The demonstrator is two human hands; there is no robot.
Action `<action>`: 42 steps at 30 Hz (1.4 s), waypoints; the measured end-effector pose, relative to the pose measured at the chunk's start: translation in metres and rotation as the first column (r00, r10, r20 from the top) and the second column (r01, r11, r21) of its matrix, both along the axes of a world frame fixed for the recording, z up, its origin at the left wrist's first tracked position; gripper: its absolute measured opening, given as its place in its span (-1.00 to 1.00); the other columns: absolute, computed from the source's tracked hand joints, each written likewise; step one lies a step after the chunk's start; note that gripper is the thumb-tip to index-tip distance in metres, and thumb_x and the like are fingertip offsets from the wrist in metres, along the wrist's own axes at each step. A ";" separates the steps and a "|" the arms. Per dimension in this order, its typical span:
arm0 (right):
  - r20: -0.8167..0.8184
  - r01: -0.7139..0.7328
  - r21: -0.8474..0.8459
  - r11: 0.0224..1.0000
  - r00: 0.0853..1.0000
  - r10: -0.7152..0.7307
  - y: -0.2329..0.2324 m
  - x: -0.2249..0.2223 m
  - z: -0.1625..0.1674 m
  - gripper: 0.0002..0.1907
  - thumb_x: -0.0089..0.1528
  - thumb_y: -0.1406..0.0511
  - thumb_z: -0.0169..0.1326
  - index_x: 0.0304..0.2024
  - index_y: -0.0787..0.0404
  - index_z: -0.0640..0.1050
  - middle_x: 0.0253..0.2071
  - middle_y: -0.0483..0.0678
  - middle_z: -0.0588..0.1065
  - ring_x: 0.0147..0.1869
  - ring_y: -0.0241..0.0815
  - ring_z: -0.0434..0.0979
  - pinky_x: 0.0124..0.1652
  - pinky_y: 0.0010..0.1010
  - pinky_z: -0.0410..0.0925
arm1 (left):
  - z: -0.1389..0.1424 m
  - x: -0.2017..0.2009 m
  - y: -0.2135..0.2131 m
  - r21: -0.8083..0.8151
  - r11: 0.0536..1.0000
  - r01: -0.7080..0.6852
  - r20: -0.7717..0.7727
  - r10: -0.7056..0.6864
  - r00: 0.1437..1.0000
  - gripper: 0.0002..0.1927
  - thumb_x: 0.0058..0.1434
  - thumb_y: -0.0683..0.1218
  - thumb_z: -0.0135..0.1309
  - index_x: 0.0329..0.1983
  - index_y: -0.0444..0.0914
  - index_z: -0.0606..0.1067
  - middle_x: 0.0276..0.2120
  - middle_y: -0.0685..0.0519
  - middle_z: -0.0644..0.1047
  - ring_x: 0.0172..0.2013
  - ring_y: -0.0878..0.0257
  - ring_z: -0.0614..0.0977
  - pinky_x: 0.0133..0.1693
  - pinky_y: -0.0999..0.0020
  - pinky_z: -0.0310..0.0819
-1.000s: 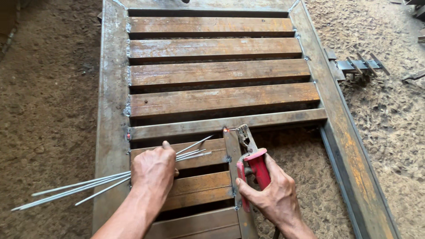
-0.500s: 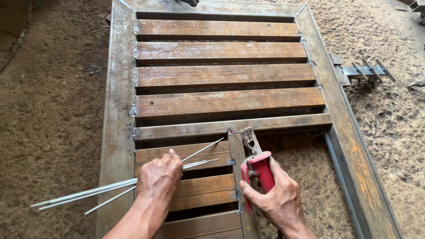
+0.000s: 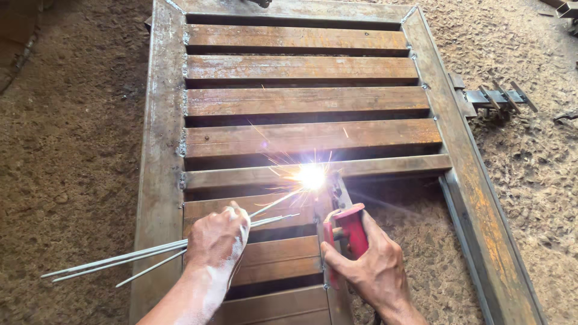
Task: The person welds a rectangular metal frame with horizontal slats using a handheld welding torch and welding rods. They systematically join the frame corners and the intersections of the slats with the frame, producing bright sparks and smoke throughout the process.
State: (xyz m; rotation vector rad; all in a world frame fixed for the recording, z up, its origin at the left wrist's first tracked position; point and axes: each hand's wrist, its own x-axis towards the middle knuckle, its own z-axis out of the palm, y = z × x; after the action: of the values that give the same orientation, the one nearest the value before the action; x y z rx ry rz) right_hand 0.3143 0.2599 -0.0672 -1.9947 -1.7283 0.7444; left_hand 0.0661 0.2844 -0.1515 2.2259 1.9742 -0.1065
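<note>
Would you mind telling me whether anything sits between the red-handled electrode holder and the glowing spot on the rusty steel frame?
Nothing visible does: the red-handled electrode holder in the right hand reaches the bright arc on the rusty steel frame unobstructed. The left hand holds thin grey welding rods alongside.

A white-hot arc (image 3: 312,176) is glaring with a yellow fringe and throwing thin orange sparks across a rust-brown steel frame (image 3: 158,150), whose slats are showing streaked tan and dark brown bands and whose right rail is wearing orange rust patches. The electrode holder (image 3: 348,235) is showing bright red in the right hand (image 3: 370,268). Pale grey welding rods (image 3: 120,262) are gleaming silver in the left hand (image 3: 215,242). The dirt floor (image 3: 66,150) is lying mottled brown, and a grey metal bracket (image 3: 490,96) is sitting dull beside it.
</note>
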 end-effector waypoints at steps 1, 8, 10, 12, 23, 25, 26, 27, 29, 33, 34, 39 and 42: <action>-0.004 0.006 -0.004 1.000 1.000 -0.006 0.000 -0.001 0.001 -0.39 -0.08 0.10 0.34 0.04 0.01 0.56 -0.31 -0.10 0.67 -0.18 -0.12 0.73 -0.11 -0.21 0.53 | -0.002 0.000 0.000 0.026 1.000 0.013 0.005 -0.013 1.000 -0.80 0.32 -0.17 -0.10 -0.24 -0.26 0.56 -0.38 -0.08 0.65 -0.40 0.05 0.74 -0.43 0.18 0.67; -0.045 -0.021 0.043 0.999 0.999 0.023 -0.001 0.000 0.000 -0.48 -0.06 0.12 0.33 -0.05 0.04 0.58 -0.29 -0.13 0.69 -0.17 -0.17 0.73 -0.13 -0.24 0.52 | -0.019 -0.002 0.000 0.134 0.989 0.056 -0.019 -0.054 0.998 -0.73 0.25 -0.18 -0.06 -0.05 -0.33 0.55 -0.40 -0.07 0.66 -0.45 0.06 0.74 -0.50 0.21 0.65; -0.026 0.001 0.010 1.000 1.000 -0.001 -0.002 0.002 -0.003 -0.43 -0.08 0.11 0.34 0.00 0.00 0.57 -0.29 -0.13 0.69 -0.18 -0.18 0.74 -0.13 -0.27 0.52 | -0.020 -0.002 0.000 0.072 0.997 0.033 -0.003 -0.033 0.999 -0.79 0.32 -0.17 -0.09 -0.14 -0.27 0.56 -0.39 -0.06 0.66 -0.43 0.05 0.74 -0.46 0.18 0.64; -0.013 0.005 0.015 1.000 1.000 -0.005 -0.003 0.004 -0.008 -0.38 -0.08 0.10 0.35 0.05 0.00 0.55 -0.27 -0.11 0.67 -0.19 -0.16 0.73 -0.14 -0.28 0.53 | -0.020 -0.002 -0.001 0.071 0.997 0.016 0.021 -0.018 1.000 -0.81 0.33 -0.17 -0.10 -0.21 -0.25 0.56 -0.41 -0.05 0.66 -0.42 0.03 0.73 -0.45 0.15 0.63; 0.070 -0.035 0.123 0.992 0.997 0.026 -0.003 0.009 -0.019 -0.34 -0.07 0.06 0.38 0.01 0.17 0.53 -0.21 0.07 0.62 -0.18 -0.01 0.70 -0.17 -0.22 0.54 | -0.012 0.000 -0.001 0.167 0.986 0.005 -0.015 -0.002 1.000 -0.76 0.34 -0.16 -0.08 -0.36 -0.27 0.58 -0.51 -0.10 0.64 -0.51 -0.02 0.72 -0.52 0.13 0.63; 0.023 -0.016 0.105 0.994 1.000 0.014 -0.003 0.007 -0.015 -0.39 -0.07 0.08 0.36 0.00 0.10 0.55 -0.25 -0.03 0.66 -0.17 -0.06 0.72 -0.14 -0.22 0.53 | -0.011 0.001 -0.001 0.159 0.987 0.029 -0.032 -0.024 0.999 -0.77 0.34 -0.18 -0.09 -0.36 -0.26 0.58 -0.53 -0.08 0.64 -0.51 0.02 0.72 -0.53 0.16 0.63; 0.000 -0.008 0.097 0.995 1.000 0.008 -0.003 0.006 -0.014 -0.42 -0.07 0.09 0.35 -0.01 0.07 0.57 -0.27 -0.07 0.68 -0.17 -0.08 0.73 -0.12 -0.23 0.52 | -0.010 0.001 -0.001 0.156 0.987 0.041 -0.040 -0.035 0.999 -0.77 0.34 -0.19 -0.09 -0.37 -0.26 0.58 -0.53 -0.07 0.64 -0.51 0.03 0.72 -0.54 0.18 0.63; -0.001 0.003 0.074 0.997 1.000 -0.003 -0.003 0.005 -0.012 -0.41 -0.07 0.08 0.35 0.01 0.04 0.56 -0.27 -0.09 0.68 -0.17 -0.10 0.73 -0.12 -0.23 0.52 | -0.010 0.001 -0.001 0.129 0.991 0.032 -0.036 -0.028 0.999 -0.75 0.35 -0.19 -0.09 -0.37 -0.25 0.58 -0.53 -0.07 0.64 -0.50 0.04 0.73 -0.52 0.18 0.63; -0.004 0.025 0.028 0.999 1.000 -0.025 -0.002 0.003 -0.008 -0.38 -0.08 0.08 0.36 0.04 -0.02 0.56 -0.28 -0.13 0.68 -0.19 -0.12 0.73 -0.11 -0.25 0.52 | -0.010 0.001 -0.001 0.075 0.997 0.016 -0.031 -0.014 0.999 -0.72 0.38 -0.17 -0.11 -0.38 -0.22 0.58 -0.51 -0.06 0.64 -0.47 0.05 0.73 -0.49 0.19 0.64; -0.030 -0.001 0.055 0.999 1.000 0.002 -0.001 -0.002 -0.001 -0.49 -0.05 0.11 0.33 -0.06 0.02 0.57 -0.28 -0.13 0.68 -0.17 -0.15 0.74 -0.13 -0.26 0.53 | -0.016 -0.002 -0.003 0.083 0.995 0.062 -0.017 -0.061 0.998 -0.83 0.27 -0.16 -0.04 -0.23 -0.27 0.57 -0.42 -0.04 0.65 -0.43 0.08 0.73 -0.47 0.21 0.65; -0.050 -0.004 0.071 0.997 0.999 0.007 -0.001 -0.003 0.001 -0.52 -0.04 0.12 0.33 -0.07 0.01 0.57 -0.28 -0.14 0.69 -0.17 -0.17 0.75 -0.13 -0.27 0.53 | -0.019 -0.003 -0.003 0.078 0.995 0.066 -0.020 -0.064 0.998 -0.82 0.25 -0.16 -0.03 -0.19 -0.27 0.56 -0.40 -0.03 0.65 -0.42 0.08 0.73 -0.46 0.21 0.65; -0.046 0.006 0.025 1.000 0.999 -0.005 0.000 -0.008 0.006 -0.49 -0.05 0.17 0.32 -0.03 -0.03 0.56 -0.28 -0.18 0.68 -0.20 -0.21 0.75 -0.18 -0.30 0.54 | -0.034 -0.006 -0.001 0.059 0.996 0.072 0.005 -0.072 0.997 -0.72 0.21 -0.17 -0.02 -0.02 -0.28 0.53 -0.32 -0.01 0.64 -0.37 0.08 0.72 -0.41 0.21 0.64; -0.080 -0.013 0.059 0.998 0.997 0.018 -0.001 -0.007 0.003 -0.57 -0.04 0.19 0.32 -0.11 0.01 0.56 -0.27 -0.18 0.69 -0.20 -0.24 0.76 -0.20 -0.33 0.56 | -0.037 -0.007 0.002 0.003 0.999 0.045 0.057 -0.045 0.997 -0.79 0.28 -0.16 -0.07 -0.10 -0.20 0.55 -0.30 -0.01 0.65 -0.35 0.05 0.72 -0.36 0.17 0.64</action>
State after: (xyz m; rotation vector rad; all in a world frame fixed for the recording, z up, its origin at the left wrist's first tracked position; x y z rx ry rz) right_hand 0.3075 0.2587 -0.0639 -1.8892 -1.7013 0.7601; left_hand 0.0595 0.2863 -0.1888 2.2493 1.8963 -0.0460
